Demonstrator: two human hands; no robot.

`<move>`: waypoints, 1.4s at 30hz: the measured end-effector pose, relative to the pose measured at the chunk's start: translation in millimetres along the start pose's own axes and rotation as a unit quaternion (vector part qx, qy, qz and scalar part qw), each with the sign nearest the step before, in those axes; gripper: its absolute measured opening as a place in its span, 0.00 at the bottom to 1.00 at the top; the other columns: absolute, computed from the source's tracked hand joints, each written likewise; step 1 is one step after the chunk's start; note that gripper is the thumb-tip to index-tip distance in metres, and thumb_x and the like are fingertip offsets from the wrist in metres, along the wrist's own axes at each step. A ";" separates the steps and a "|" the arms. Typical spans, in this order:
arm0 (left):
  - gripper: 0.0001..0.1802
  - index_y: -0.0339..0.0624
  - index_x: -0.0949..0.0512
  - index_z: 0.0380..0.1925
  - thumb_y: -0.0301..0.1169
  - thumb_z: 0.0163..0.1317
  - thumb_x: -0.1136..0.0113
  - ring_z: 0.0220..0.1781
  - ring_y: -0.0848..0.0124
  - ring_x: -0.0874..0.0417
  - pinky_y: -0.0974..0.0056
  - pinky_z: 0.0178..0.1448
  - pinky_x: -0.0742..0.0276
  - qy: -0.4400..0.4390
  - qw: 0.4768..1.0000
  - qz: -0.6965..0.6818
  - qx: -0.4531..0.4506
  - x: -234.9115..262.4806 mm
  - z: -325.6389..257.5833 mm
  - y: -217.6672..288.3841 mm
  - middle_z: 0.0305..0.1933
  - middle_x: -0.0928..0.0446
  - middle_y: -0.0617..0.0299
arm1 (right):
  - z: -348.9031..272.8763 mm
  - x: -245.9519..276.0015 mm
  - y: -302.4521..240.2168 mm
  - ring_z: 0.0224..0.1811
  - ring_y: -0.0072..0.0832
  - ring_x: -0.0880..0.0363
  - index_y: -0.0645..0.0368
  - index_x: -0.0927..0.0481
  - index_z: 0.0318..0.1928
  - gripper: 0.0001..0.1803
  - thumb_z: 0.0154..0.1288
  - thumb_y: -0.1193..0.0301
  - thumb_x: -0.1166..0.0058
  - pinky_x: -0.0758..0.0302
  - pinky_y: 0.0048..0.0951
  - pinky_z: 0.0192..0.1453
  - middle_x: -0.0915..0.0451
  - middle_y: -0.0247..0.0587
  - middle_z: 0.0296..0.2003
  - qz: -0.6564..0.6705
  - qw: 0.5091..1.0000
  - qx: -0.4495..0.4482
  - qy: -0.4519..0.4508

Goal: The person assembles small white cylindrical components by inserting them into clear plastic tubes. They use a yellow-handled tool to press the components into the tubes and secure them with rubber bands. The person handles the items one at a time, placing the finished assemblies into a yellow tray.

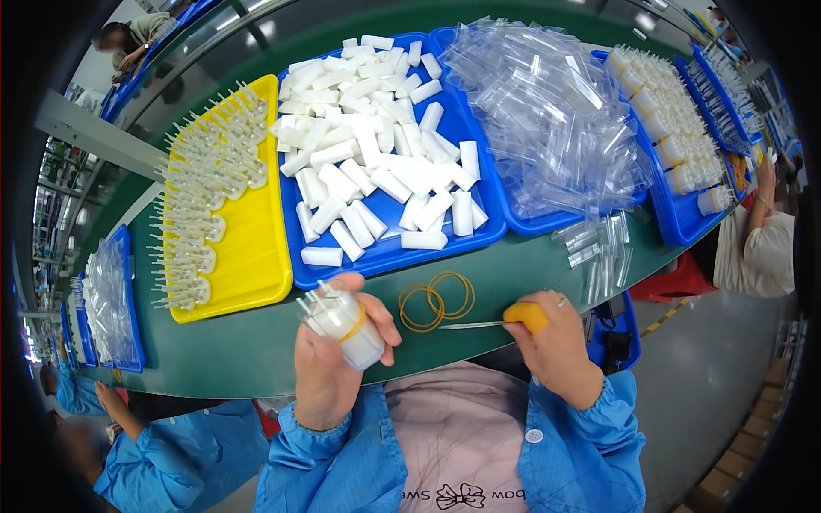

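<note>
My left hand point(332, 359) is closed round a white cylindrical part point(352, 332) that has thin pins sticking out of its upper end. A yellow rubber band circles its middle, and clear plastic strips seem to lie along its side. In my right hand point(558, 352) is a thin pointed metal tool point(472, 325) with a thick yellow grip; its tip points left. Just beyond that tip, two overlapping loose rubber bands point(436, 301) lie on the green table point(428, 346). The palm side of the left grip is partly hidden.
A yellow tray point(248, 278) holds pinned white parts. The blue tray point(359, 267) beside it carries white foam blocks, and another blue tray point(530, 227) clear plastic strips. Loose strips point(603, 252) lie near its front. Finished-looking cylinders point(671, 120) fill a right-hand tray. Other people work at both sides.
</note>
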State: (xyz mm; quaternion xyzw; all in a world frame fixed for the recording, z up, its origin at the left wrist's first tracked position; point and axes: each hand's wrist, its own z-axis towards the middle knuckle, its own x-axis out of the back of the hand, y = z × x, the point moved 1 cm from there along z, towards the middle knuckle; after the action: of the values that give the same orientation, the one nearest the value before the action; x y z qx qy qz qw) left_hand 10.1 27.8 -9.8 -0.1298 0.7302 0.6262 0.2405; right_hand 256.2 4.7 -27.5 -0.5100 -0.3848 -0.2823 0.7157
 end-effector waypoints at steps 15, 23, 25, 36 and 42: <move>0.35 0.41 0.41 0.62 0.28 0.55 0.36 0.45 0.73 0.25 0.69 0.47 0.28 -0.143 0.966 0.160 0.144 -18.2 -11.4 -22.9 0.48 0.29 0.59 | -2.4 14.3 -9.4 0.26 0.20 0.22 0.67 0.23 0.34 0.04 0.58 0.80 0.46 0.28 0.22 0.26 0.21 0.37 0.28 0.283 0.946 -0.118 0.101; 0.35 0.43 0.31 0.57 0.34 0.47 0.29 0.44 0.64 0.20 0.64 0.48 0.26 -0.170 0.919 0.356 0.002 -27.8 -4.8 -27.2 0.45 0.24 0.56 | 13.5 19.5 -38.1 0.29 0.18 0.24 0.69 0.26 0.40 0.07 0.63 0.78 0.49 0.25 0.19 0.33 0.22 0.40 0.33 0.560 0.816 -0.116 0.085; 0.36 0.43 0.30 0.56 0.34 0.45 0.28 0.41 0.62 0.19 0.64 0.45 0.25 -0.159 0.901 0.401 -0.038 -30.6 -2.5 -25.3 0.43 0.23 0.55 | 13.4 17.7 -39.0 0.30 0.18 0.24 0.68 0.26 0.40 0.07 0.64 0.78 0.48 0.25 0.18 0.34 0.22 0.40 0.34 0.550 0.825 -0.109 0.069; 0.35 0.38 0.26 0.50 0.29 0.36 0.24 0.33 0.65 0.19 0.67 0.37 0.24 -0.084 0.844 0.507 -0.150 -34.2 -5.8 -25.5 0.35 0.23 0.55 | 5.6 12.5 -40.9 0.29 0.21 0.24 0.67 0.26 0.40 0.06 0.62 0.80 0.50 0.26 0.21 0.33 0.22 0.41 0.34 0.393 0.911 -0.104 0.062; 0.35 0.37 0.26 0.50 0.28 0.37 0.25 0.36 0.66 0.20 0.68 0.39 0.26 -0.094 0.873 0.469 -0.098 -34.0 -5.2 -25.3 0.35 0.23 0.55 | 8.0 8.2 -33.6 0.27 0.21 0.23 0.67 0.27 0.41 0.06 0.63 0.78 0.50 0.26 0.19 0.30 0.22 0.42 0.32 0.592 0.780 -0.176 0.104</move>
State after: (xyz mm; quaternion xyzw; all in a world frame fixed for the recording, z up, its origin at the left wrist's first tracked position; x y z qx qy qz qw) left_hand 50.5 14.4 -13.3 0.2642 0.6143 0.7430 -0.0281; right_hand 231.7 1.4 -2.0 -0.7223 0.1260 0.0825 0.6750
